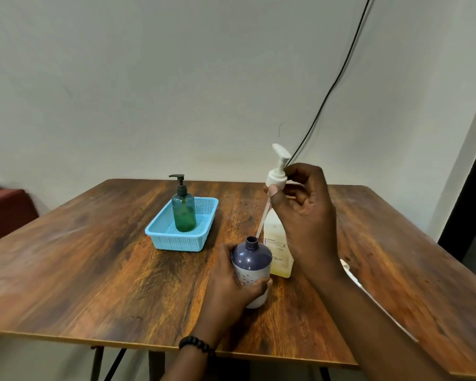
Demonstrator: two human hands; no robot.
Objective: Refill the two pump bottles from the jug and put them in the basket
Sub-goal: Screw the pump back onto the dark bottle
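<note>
My left hand [232, 281] grips a purple and white bottle [251, 264] standing on the table, its neck uncapped. Above it my right hand [305, 215] pinches a white pump head [278, 171], lifted clear, with the tip of its dip tube [262, 221] just beside the bottle's neck. A translucent jug [279, 248] of yellowish liquid stands right behind the purple bottle, partly hidden by my right hand. A green pump bottle [184, 213] with a black pump stands upright inside the light blue basket [176, 240] at the table's middle.
The wooden table [94, 270] ends close to me at the front edge. A black cable [338, 78] hangs down the wall behind the jug. A white object [346, 266] lies on the table under my right forearm. A dark red seat [6, 213] stands at the left.
</note>
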